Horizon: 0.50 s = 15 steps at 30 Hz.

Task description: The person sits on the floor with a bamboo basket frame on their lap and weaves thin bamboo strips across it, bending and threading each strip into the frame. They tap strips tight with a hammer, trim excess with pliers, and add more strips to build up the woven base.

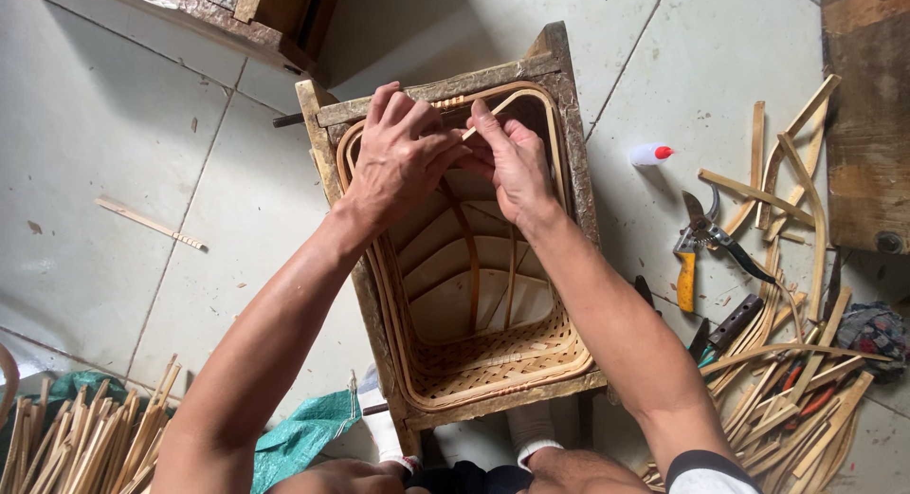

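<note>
Both hands, left hand [403,153] and right hand [512,162], pinched a thin pale bamboo strip [493,110] at the woven rectangular bamboo basket [474,361] rim, apparently to bind it; the basket sat in a rough wooden frame [327,124], seemingly for steadiness.

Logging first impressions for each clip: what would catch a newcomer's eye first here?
Two bare hands, left hand and right hand, meet at the far rim of a woven bamboo basket set in a wooden frame at centre, pinching a thin bamboo strip. Right of it, pruning shears and a small white bottle lie on the tiled floor beside scattered bamboo offcuts.
</note>
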Each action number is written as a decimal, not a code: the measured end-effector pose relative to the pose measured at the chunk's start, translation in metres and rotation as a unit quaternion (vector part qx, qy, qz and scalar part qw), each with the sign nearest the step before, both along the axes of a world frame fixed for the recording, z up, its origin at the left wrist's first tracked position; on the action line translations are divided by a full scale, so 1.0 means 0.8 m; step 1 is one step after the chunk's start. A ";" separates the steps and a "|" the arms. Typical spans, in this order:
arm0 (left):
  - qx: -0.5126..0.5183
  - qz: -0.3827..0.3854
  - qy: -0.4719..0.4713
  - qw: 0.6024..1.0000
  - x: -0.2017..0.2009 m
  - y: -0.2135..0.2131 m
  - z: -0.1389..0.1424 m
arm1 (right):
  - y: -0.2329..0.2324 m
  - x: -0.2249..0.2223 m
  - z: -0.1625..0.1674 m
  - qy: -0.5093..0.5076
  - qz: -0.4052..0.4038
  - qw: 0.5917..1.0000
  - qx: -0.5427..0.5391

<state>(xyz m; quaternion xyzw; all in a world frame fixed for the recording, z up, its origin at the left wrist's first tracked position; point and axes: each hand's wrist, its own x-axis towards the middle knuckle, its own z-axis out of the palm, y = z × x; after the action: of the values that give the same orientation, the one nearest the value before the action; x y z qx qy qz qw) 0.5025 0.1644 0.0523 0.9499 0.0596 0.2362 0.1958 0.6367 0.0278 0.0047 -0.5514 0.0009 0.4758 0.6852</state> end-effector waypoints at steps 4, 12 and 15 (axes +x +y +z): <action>-0.001 -0.003 0.000 1.000 0.002 -0.004 -0.007 | 0.001 -0.010 -0.003 -0.012 -0.023 1.000 -0.004; -0.001 -0.013 0.010 1.000 0.003 -0.006 -0.016 | -0.006 -0.007 0.009 0.015 -0.108 0.993 -0.044; -0.012 -0.014 0.021 1.000 0.001 -0.007 -0.014 | 0.000 -0.001 -0.003 0.092 -0.192 0.977 0.028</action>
<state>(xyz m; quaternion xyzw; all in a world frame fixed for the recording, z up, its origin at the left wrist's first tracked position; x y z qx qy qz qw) 0.5036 0.1592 0.0415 0.9529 0.0532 0.2128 0.2097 0.6357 0.0279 0.0022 -0.4751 0.1566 0.3840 0.7761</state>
